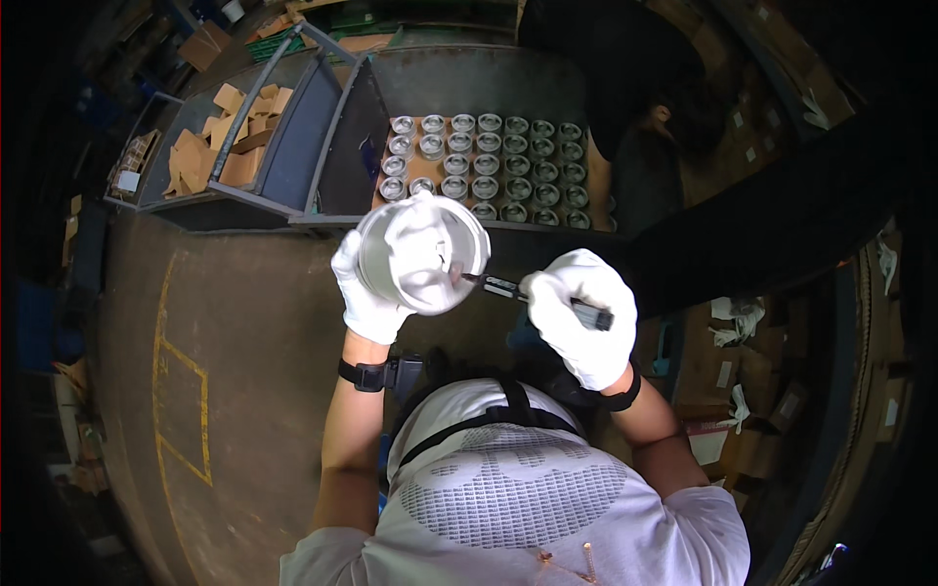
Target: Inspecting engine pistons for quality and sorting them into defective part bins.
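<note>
In front of my chest, my left hand (369,305), in a white glove, is closed around the side of a bright silver metal piston (376,256). Its hollow, round face is turned up toward me, partly washed out by glare. My right hand (584,313), also gloved in white, grips a black marker pen (500,286). The pen's tip points left and reaches the piston's inner rim; whether it touches the metal is unclear.
Beyond my hands, a dark metal bin (469,83) holds several rows of similar pistons (516,167) on brown board. At left stands a bin of cardboard pieces (244,127). A person in dark clothing (635,88) leans in at right. Yellow lines (205,410) mark the floor.
</note>
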Available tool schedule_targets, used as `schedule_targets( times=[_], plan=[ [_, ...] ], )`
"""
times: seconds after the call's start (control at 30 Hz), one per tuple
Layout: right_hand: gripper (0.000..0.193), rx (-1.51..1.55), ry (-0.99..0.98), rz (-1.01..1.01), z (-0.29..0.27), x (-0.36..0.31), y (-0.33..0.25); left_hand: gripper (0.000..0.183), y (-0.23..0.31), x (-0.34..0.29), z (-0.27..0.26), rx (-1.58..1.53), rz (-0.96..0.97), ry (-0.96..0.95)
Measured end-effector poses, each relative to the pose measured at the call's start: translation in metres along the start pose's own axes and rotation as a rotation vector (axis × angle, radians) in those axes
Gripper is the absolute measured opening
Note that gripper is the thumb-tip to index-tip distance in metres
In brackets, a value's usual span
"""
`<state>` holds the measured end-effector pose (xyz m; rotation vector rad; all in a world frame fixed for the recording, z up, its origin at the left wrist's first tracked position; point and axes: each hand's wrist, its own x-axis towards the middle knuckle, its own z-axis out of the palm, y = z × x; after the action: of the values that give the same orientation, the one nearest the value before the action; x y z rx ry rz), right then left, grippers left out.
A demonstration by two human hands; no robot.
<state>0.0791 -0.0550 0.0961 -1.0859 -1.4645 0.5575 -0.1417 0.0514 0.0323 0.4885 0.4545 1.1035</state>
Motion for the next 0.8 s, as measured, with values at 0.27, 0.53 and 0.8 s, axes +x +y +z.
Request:
schedule_targets(
  times=[0.27,0.53,0.8],
  plan=[
    [0.018,-0.086,-0.178,-0.245,0.005,-0.009,-0.002,0.093,0.0,0.013,0.021,-0.57,-0.127,-0.239],
    [0.022,-0.263,-0.115,-0.363,0.028,-0.013,0.0,0.079,-0.004,0.002,0.018,-0.474,-0.082,-0.256],
    [0.024,-0.201,-0.224,-0.329,0.03,-0.023,0.01,0.074,-0.007,-0.003,0.014,-0.71,-0.089,-0.253]
  ],
)
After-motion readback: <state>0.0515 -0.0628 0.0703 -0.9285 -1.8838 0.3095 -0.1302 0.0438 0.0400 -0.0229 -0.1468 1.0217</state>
